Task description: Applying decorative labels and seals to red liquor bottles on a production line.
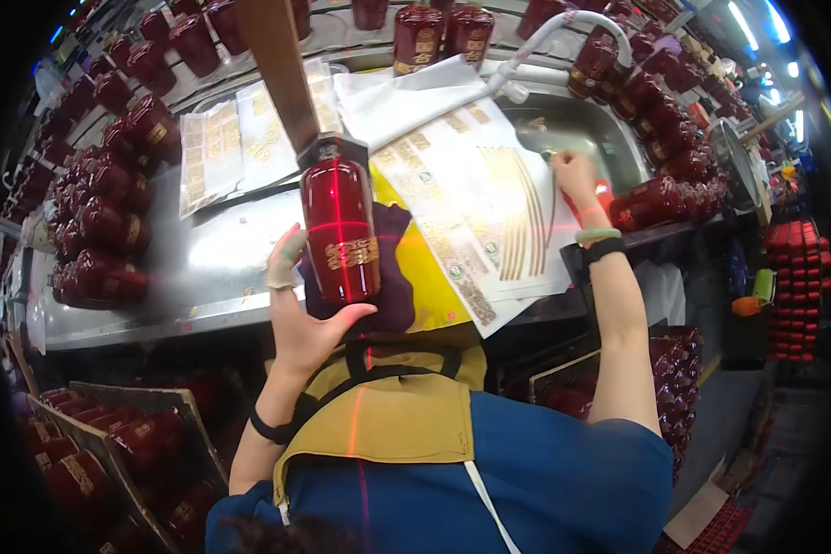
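Left of centre, over dark cloth [392,263]: red bottle [340,217], left hand [303,325] at near end, thumb spread from fingers. Farther right, right hand [576,175] curled by sink [630,152]; I cannot tell if pinching. Step, I judge: steadying bottle; next move calls for even left-hand support.

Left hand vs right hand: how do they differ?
The left hand is open, thumb spread, beside a red bottle; the right hand has curled fingers, near the metal sink.
The left hand has what look like finger wraps; none show on the right hand.
A pale bangle circles the right wrist, none the left.
Both arms wear black bands.
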{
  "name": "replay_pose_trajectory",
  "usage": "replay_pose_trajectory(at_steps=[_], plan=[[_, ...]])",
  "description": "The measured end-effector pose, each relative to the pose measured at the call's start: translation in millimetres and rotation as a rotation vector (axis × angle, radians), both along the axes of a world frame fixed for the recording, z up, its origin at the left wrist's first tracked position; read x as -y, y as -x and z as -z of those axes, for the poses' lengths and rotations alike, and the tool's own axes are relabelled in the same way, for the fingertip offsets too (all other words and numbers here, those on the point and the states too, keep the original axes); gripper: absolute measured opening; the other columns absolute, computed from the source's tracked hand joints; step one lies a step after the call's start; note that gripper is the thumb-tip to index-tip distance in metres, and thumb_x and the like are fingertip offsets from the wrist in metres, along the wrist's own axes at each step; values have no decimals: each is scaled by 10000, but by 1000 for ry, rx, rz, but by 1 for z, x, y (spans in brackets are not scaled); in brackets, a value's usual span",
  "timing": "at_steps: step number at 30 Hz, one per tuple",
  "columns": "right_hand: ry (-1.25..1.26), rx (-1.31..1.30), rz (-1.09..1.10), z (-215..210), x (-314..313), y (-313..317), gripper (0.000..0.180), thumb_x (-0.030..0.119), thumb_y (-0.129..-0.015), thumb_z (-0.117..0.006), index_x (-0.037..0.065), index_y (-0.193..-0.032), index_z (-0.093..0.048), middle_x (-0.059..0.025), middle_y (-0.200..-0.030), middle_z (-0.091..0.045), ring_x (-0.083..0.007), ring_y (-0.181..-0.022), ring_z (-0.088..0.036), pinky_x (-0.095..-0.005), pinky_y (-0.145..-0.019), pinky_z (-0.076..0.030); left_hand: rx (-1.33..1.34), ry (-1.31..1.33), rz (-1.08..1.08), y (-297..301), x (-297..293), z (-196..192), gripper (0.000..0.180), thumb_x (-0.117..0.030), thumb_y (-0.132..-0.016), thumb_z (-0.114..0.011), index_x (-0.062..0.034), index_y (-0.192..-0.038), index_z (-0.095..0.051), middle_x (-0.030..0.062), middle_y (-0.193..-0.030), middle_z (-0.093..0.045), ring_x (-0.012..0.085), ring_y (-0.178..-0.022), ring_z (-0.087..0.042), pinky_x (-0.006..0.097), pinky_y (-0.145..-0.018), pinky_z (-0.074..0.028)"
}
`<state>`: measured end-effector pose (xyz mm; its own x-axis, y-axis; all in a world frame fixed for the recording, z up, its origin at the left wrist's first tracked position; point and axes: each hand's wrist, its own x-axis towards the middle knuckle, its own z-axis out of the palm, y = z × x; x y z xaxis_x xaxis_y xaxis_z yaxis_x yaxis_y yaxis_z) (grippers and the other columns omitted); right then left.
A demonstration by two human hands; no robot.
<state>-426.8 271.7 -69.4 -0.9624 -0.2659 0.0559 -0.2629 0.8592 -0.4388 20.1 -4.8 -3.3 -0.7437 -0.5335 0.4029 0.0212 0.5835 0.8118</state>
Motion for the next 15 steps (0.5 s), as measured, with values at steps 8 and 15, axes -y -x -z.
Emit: replay_pose_trajectory(at_steps=[8,15], plan=[[547,131,-185,-90,37,-128,190,126,-953,-689,-35,-1040,-740,-2,-834,-706,-54,-738,-576,-231,-673,-453,-30,113,-63,5,-5,13,970,-118,-614,-979,-12,-1460,-517,177,-1416,-554,333,-1290,-553,412,-1107,-451],[488,310,-426,-108,59,-238,129,113,-936,-742,-14,-938,-717,5,-749,-620,-55,-672,-483,-242,-619,-398,-33,136,-50,-1,-1,21,904,-60,-667,-944,37,-1462,-524,211,-1390,-621,305,-1261,-633,399,-1079,-504]])
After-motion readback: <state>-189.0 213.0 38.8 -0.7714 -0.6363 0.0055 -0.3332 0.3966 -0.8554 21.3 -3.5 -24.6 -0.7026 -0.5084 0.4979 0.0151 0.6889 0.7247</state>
